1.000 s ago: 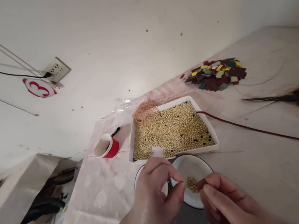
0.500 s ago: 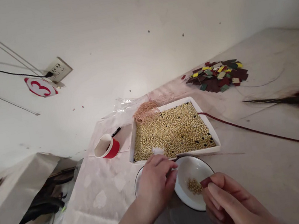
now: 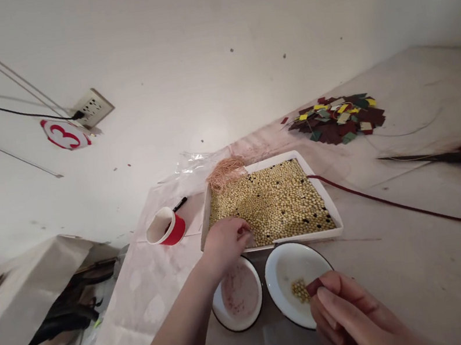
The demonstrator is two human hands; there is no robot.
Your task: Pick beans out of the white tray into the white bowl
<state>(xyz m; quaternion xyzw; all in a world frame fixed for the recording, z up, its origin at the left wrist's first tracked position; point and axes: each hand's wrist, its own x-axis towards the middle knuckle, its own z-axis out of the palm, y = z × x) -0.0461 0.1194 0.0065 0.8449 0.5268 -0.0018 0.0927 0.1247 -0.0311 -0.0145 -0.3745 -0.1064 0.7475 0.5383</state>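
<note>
My left hand reaches into the front left part of a white tray, its fingers curled together among round, pale yellow beads. A small whitish thing shows at its fingertips; what they grip, if anything, is hidden. Between thumb and forefinger my right hand pinches a small dark red square piece. That hand is over the right edge of a white bowl with a small heap of the beads in it. Beside this bowl, under my left forearm, stands a second dark-rimmed bowl with pinkish residue inside.
Tangled pinkish thread lies over the tray's back left corner. A red-and-white cup and a black pen stand left. At right are coloured square pieces, scissors and a dark red cord.
My left hand has moved left and forward, from above the bowls into the tray, uncovering the left bowl. My right hand has barely moved and still pinches the dark red piece.
</note>
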